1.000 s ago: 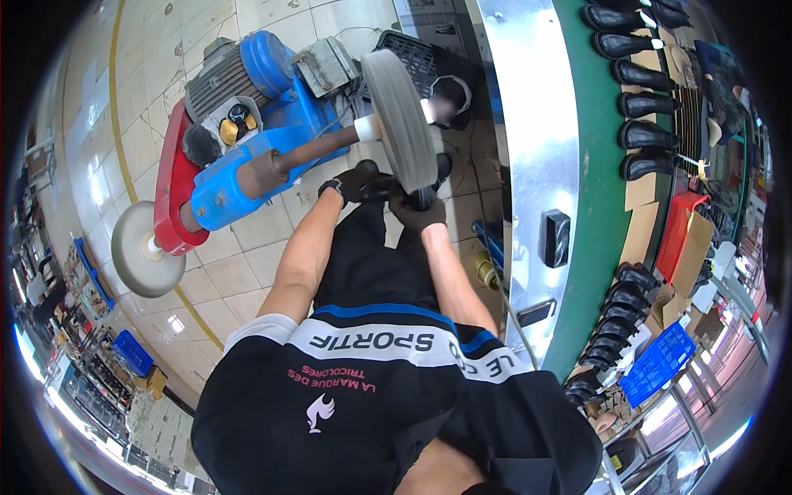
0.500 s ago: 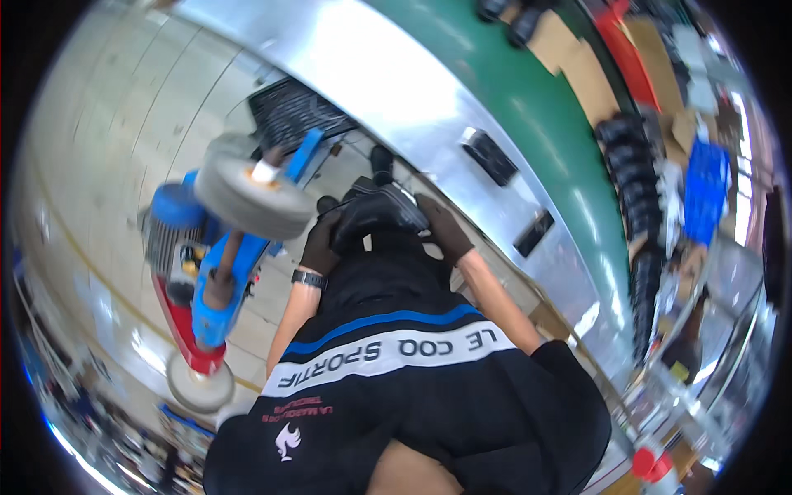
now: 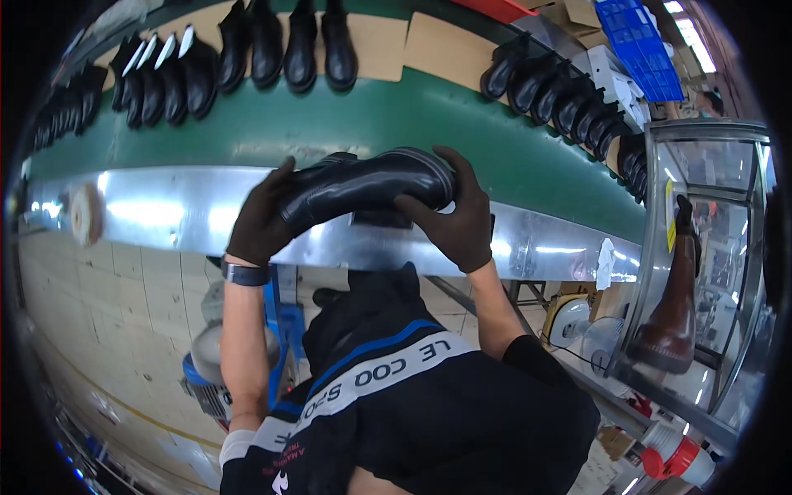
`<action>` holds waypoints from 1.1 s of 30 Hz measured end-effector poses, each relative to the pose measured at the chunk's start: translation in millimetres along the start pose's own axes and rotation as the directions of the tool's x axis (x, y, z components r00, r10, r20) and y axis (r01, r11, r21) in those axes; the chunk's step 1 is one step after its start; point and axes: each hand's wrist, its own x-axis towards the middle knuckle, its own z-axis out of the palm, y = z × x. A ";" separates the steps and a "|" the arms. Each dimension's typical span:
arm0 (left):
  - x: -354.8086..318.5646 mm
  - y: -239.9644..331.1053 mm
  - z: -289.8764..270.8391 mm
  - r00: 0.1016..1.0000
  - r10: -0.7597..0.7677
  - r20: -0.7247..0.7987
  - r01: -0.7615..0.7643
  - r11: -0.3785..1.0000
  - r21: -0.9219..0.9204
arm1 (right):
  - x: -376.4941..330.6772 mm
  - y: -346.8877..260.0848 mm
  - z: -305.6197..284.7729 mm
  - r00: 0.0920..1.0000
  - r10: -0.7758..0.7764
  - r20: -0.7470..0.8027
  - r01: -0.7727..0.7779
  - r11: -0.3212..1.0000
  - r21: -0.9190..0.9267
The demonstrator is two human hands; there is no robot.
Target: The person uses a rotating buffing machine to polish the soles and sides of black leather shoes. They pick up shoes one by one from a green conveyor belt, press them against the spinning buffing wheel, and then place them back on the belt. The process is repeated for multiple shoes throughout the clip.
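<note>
A shiny black leather boot (image 3: 363,188) is held on its side above the metal-edged bench. My left hand (image 3: 262,216), in a dark brown glove, grips the boot's shaft end. At the other end my right hand (image 3: 455,216), gloved alike, is wrapped round the rounded end of the boot, thumb on the near side and fingers over the far side. Just beneath the boot a dark block (image 3: 381,220) on the metal strip is partly hidden.
Rows of black boots (image 3: 301,49) stand on cardboard along the green surface (image 3: 272,132). A shiny metal strip (image 3: 165,210) edges it, with a pale round wheel (image 3: 86,214) at left. A glass-sided metal frame (image 3: 718,132) and brown boot (image 3: 670,305) are at right. Below left is a polishing machine (image 3: 206,371).
My body has turned from the polishing machine to face the bench. Both hands have raised the black boot from near my lap to above the metal strip.
</note>
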 end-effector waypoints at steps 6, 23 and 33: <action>98.2 110.4 68.9 0.969 0.172 -0.179 -0.211 0.950 -0.230 | 101.3 98.6 -1.6 0.860 0.498 -0.107 -0.272 0.626 0.731; -28.4 -84.6 -10.4 0.797 -0.314 -0.516 0.598 0.526 0.604 | 327.6 372.6 28.4 0.470 0.856 -0.216 0.162 0.157 0.974; -86.7 -126.9 -4.0 0.829 -0.279 -0.484 0.538 0.632 0.558 | 27.7 202.3 78.7 0.734 0.298 0.610 0.026 0.885 -0.465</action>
